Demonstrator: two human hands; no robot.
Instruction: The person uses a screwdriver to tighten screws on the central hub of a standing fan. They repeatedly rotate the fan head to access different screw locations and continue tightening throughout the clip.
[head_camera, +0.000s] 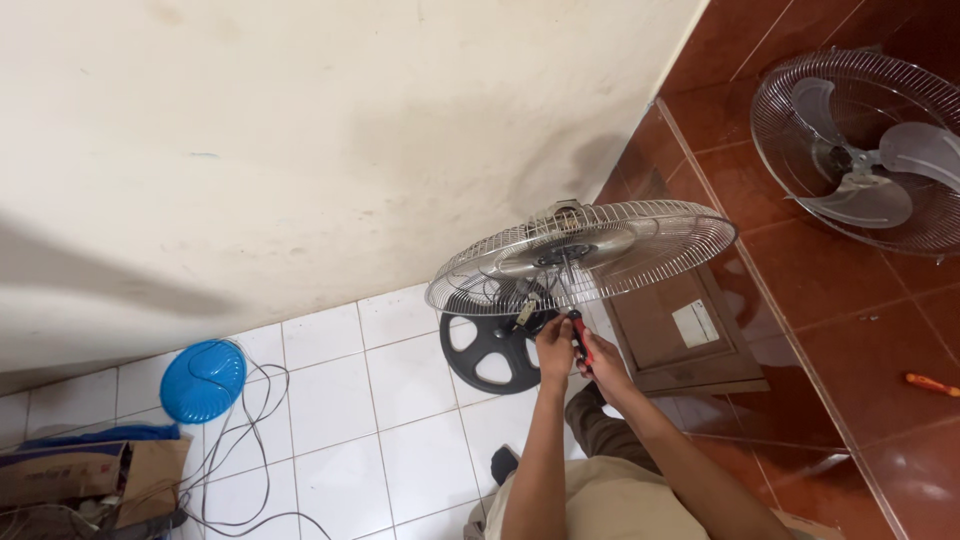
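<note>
A standing fan head with a chrome wire grille tilts almost flat in front of me, above its black spoked round base. My right hand grips a screwdriver with a red and black handle, its tip pointing up toward the underside of the grille near the motor. My left hand reaches up beside it and touches the fan's neck just under the grille; what its fingers hold is hidden.
A second wire-grilled fan head with pale blades lies on the red tile floor at right. An orange-handled tool lies further right. A blue round cover, loose cables and a cardboard box sit left. A wall stands behind.
</note>
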